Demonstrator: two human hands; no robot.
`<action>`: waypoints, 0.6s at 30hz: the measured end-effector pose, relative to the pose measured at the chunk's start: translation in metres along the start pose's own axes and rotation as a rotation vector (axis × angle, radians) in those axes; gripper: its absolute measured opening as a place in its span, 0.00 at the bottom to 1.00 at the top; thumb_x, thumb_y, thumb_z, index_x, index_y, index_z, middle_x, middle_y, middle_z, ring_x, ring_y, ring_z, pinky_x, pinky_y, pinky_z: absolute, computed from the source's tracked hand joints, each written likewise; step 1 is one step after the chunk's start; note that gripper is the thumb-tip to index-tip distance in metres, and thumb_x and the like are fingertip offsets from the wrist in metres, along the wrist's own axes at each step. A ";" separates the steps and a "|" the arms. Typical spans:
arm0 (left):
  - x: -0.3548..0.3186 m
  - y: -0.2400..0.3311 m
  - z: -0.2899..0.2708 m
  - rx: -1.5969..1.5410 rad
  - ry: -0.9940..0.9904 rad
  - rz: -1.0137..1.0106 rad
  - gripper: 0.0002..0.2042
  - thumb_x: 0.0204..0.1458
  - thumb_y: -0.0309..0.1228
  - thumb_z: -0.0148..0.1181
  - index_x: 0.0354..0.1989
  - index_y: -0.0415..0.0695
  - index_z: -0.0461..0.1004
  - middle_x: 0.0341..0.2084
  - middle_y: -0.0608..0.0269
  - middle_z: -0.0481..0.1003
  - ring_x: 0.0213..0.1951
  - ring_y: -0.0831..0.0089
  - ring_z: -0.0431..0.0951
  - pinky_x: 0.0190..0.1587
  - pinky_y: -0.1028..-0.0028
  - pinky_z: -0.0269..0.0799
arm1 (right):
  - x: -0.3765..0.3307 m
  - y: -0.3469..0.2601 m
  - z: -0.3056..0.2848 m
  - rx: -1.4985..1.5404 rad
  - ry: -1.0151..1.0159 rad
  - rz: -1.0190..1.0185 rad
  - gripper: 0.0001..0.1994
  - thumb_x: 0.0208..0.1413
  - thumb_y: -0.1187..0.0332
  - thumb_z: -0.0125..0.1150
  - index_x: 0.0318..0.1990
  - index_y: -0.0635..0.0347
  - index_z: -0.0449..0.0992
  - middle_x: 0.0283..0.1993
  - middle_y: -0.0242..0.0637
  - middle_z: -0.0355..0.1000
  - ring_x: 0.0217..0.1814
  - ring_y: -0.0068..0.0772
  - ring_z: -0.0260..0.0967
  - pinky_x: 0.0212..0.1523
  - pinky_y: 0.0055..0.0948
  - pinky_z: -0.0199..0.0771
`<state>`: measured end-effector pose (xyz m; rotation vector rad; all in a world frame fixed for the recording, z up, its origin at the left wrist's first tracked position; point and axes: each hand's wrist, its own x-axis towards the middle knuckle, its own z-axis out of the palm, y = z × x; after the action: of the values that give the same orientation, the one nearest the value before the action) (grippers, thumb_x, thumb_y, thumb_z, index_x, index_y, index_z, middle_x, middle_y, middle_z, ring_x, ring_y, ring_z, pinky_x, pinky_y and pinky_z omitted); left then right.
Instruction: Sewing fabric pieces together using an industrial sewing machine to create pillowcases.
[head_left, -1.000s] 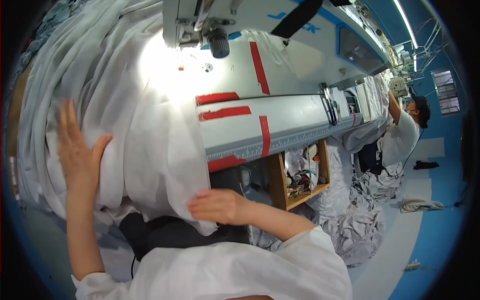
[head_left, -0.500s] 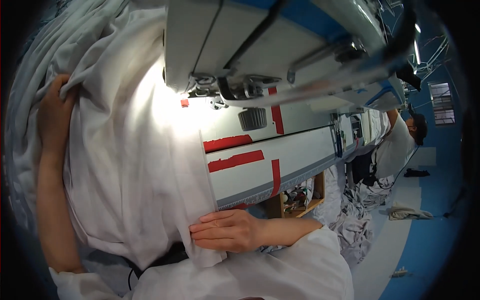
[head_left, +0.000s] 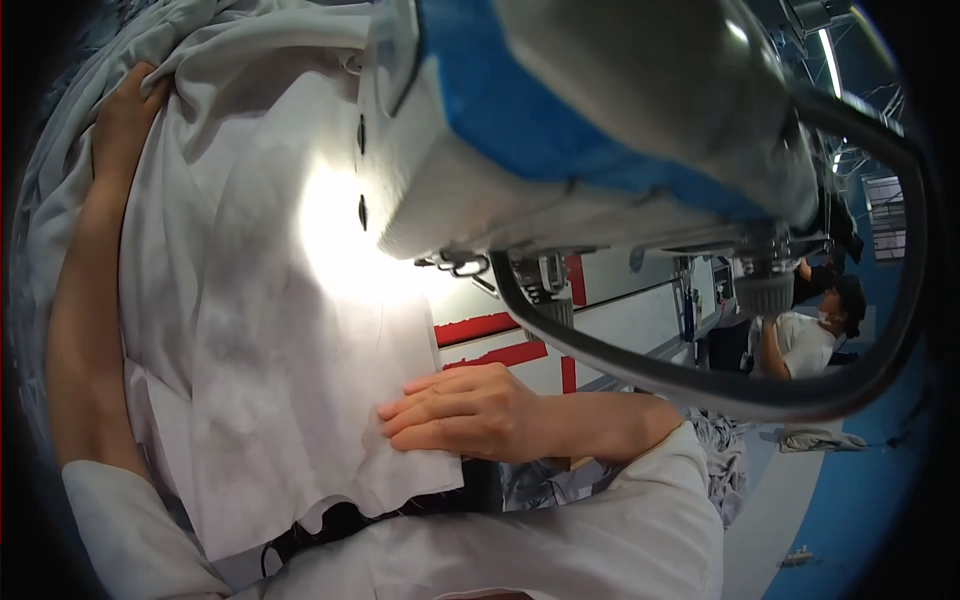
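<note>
A wide piece of white cloth [head_left: 250,330] covers the sewing machine's table on the left and falls over its front edge toward my lap. My left hand [head_left: 130,115] grips a bunched fold of it at the far left, with its fingertips partly hidden in the folds. On the cloth's lower right part my right hand [head_left: 465,412] lies flat, fingers stretched out and close to the cloth's right edge. The sewing machine head [head_left: 570,150], white with a blue band, stands beyond, and its lamp brightly lights the cloth below. Glare hides the needle area.
Red tape strips [head_left: 500,352] mark the pale table right of the cloth. A dark curved bar [head_left: 640,375] crosses the view in front of the machine. Another person [head_left: 810,335] sits at the right, and heaped cloth [head_left: 722,450] lies below.
My right hand has moved up and flattened on the cloth, whose lower edge now lies more spread. The left hand has shifted slightly farther away. The machine head looms larger in view.
</note>
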<state>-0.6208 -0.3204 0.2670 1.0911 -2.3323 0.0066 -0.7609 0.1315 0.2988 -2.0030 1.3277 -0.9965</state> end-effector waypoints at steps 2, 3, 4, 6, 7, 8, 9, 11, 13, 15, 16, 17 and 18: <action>0.012 -0.006 0.006 0.018 0.015 0.016 0.14 0.55 0.45 0.53 0.41 0.50 0.71 0.32 0.48 0.76 0.38 0.46 0.75 0.36 0.56 0.69 | 0.006 0.005 -0.003 -0.010 -0.016 0.023 0.07 0.51 0.72 0.59 0.38 0.59 0.78 0.44 0.34 0.76 0.50 0.32 0.74 0.52 0.32 0.74; 0.016 -0.007 0.009 0.022 0.033 0.000 0.14 0.55 0.45 0.53 0.41 0.50 0.70 0.32 0.48 0.76 0.38 0.46 0.75 0.36 0.56 0.69 | 0.010 0.006 -0.006 -0.012 -0.016 0.023 0.07 0.51 0.72 0.59 0.38 0.59 0.78 0.44 0.34 0.76 0.50 0.32 0.74 0.52 0.32 0.74; 0.021 -0.007 0.013 0.024 0.050 -0.016 0.14 0.55 0.45 0.53 0.41 0.50 0.70 0.32 0.49 0.76 0.38 0.46 0.75 0.36 0.56 0.69 | 0.013 0.007 -0.010 -0.024 -0.034 0.034 0.07 0.51 0.72 0.59 0.38 0.59 0.78 0.44 0.34 0.76 0.50 0.32 0.74 0.52 0.32 0.75; 0.036 -0.026 0.020 0.032 0.045 -0.023 0.14 0.55 0.46 0.53 0.41 0.50 0.70 0.33 0.49 0.76 0.38 0.46 0.75 0.36 0.55 0.69 | 0.019 0.008 -0.012 -0.039 -0.069 0.053 0.07 0.51 0.72 0.59 0.38 0.60 0.78 0.44 0.35 0.76 0.52 0.32 0.73 0.54 0.33 0.73; 0.045 -0.037 0.023 0.037 0.038 -0.028 0.14 0.55 0.46 0.53 0.40 0.50 0.70 0.33 0.49 0.76 0.38 0.46 0.75 0.36 0.55 0.69 | 0.023 0.009 -0.011 -0.040 -0.067 0.050 0.07 0.51 0.72 0.59 0.38 0.60 0.78 0.44 0.35 0.76 0.52 0.32 0.73 0.54 0.33 0.73; 0.052 -0.042 0.025 0.037 0.043 -0.027 0.14 0.55 0.46 0.53 0.40 0.50 0.70 0.33 0.49 0.76 0.38 0.46 0.75 0.36 0.55 0.69 | 0.024 0.012 -0.010 -0.021 -0.053 0.092 0.07 0.52 0.72 0.59 0.39 0.60 0.78 0.45 0.35 0.76 0.52 0.32 0.72 0.55 0.34 0.71; 0.059 -0.048 0.027 0.079 0.008 -0.076 0.16 0.55 0.47 0.52 0.44 0.50 0.70 0.36 0.48 0.76 0.41 0.46 0.74 0.39 0.56 0.69 | 0.025 0.016 -0.008 -0.001 -0.038 0.133 0.07 0.53 0.72 0.58 0.39 0.60 0.78 0.45 0.35 0.76 0.53 0.31 0.72 0.57 0.34 0.70; 0.073 -0.079 0.022 0.157 -0.016 -0.134 0.17 0.55 0.47 0.52 0.47 0.51 0.69 0.39 0.47 0.75 0.44 0.46 0.73 0.42 0.56 0.69 | 0.030 0.023 -0.005 0.031 -0.111 0.203 0.08 0.53 0.74 0.59 0.40 0.61 0.78 0.46 0.35 0.75 0.54 0.30 0.71 0.60 0.35 0.67; 0.078 -0.134 -0.003 0.276 0.033 -0.203 0.25 0.55 0.48 0.52 0.57 0.47 0.64 0.50 0.46 0.70 0.53 0.50 0.70 0.52 0.61 0.65 | 0.047 0.024 -0.004 0.129 -0.109 0.162 0.07 0.55 0.68 0.57 0.38 0.60 0.72 0.38 0.32 0.65 0.33 0.26 0.64 0.33 0.25 0.66; 0.052 -0.026 0.001 -0.360 -0.270 -0.121 0.30 0.56 0.46 0.50 0.63 0.40 0.56 0.60 0.46 0.62 0.61 0.56 0.63 0.60 0.65 0.59 | 0.041 0.027 -0.016 0.236 0.042 0.063 0.07 0.55 0.68 0.57 0.40 0.56 0.74 0.35 0.27 0.64 0.30 0.20 0.60 0.30 0.19 0.61; 0.052 -0.037 -0.026 -0.318 -0.243 -0.132 0.30 0.56 0.46 0.50 0.63 0.40 0.56 0.60 0.46 0.62 0.61 0.56 0.63 0.60 0.65 0.59 | 0.047 0.023 -0.015 0.403 0.027 0.182 0.07 0.55 0.70 0.56 0.41 0.56 0.74 0.35 0.27 0.64 0.31 0.20 0.61 0.30 0.18 0.61; -0.010 0.097 -0.038 -0.293 -0.361 0.062 0.28 0.56 0.43 0.50 0.61 0.39 0.58 0.57 0.48 0.64 0.58 0.58 0.65 0.58 0.67 0.60 | 0.031 0.029 -0.021 0.536 0.079 0.405 0.07 0.56 0.71 0.55 0.42 0.56 0.74 0.35 0.26 0.65 0.31 0.20 0.62 0.29 0.17 0.62; -0.090 0.151 -0.092 -0.193 -0.451 0.231 0.25 0.56 0.40 0.50 0.59 0.37 0.59 0.54 0.50 0.67 0.56 0.59 0.67 0.56 0.69 0.62 | 0.021 0.043 -0.016 0.102 0.124 0.061 0.08 0.55 0.73 0.55 0.42 0.58 0.74 0.35 0.28 0.67 0.33 0.20 0.64 0.31 0.19 0.65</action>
<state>-0.6371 -0.1345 0.3343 0.7817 -2.7765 -0.4082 -0.7919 0.0957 0.2809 -1.8403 1.3657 -1.1515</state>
